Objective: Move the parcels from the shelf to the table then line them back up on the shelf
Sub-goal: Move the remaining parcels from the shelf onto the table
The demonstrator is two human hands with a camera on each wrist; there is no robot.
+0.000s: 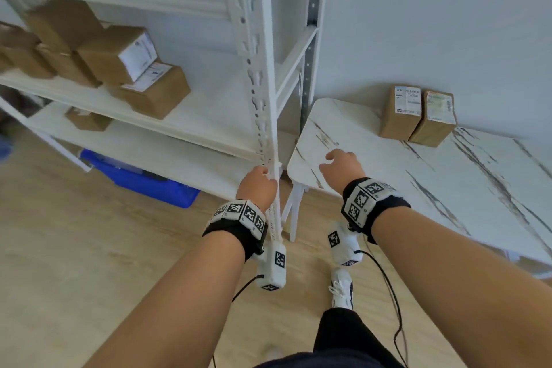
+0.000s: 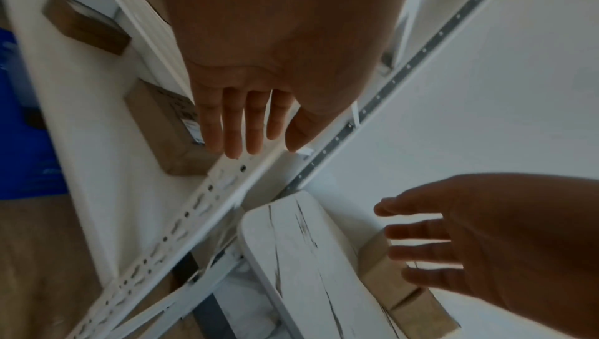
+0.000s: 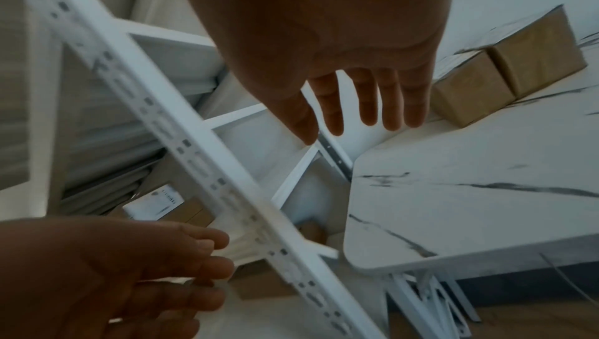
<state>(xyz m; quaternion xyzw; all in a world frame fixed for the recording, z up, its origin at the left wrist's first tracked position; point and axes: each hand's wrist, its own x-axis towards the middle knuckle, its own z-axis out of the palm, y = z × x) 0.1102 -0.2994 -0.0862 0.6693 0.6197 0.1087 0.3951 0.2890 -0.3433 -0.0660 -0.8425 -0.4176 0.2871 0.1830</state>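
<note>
Several brown cardboard parcels (image 1: pixel 119 60) are stacked on the middle board of the white metal shelf (image 1: pixel 194 125), and one small parcel (image 1: pixel 88 119) lies on the board below. Two labelled parcels (image 1: pixel 418 115) stand side by side at the back of the marble-patterned table (image 1: pixel 448 176). My left hand (image 1: pixel 258 187) is empty beside the shelf's front right post (image 1: pixel 260 92), fingers straight in the left wrist view (image 2: pixel 239 124). My right hand (image 1: pixel 340 169) hovers over the table's near left corner, fingers relaxed and apart (image 3: pixel 366 103), holding nothing.
A blue bin (image 1: pixel 140 178) sits on the floor under the shelf. A grey upright (image 1: pixel 309 39) stands between shelf and table. The table's white legs (image 1: pixel 291 212) are near my shoe (image 1: pixel 342 290). Cables hang from both wrist bands.
</note>
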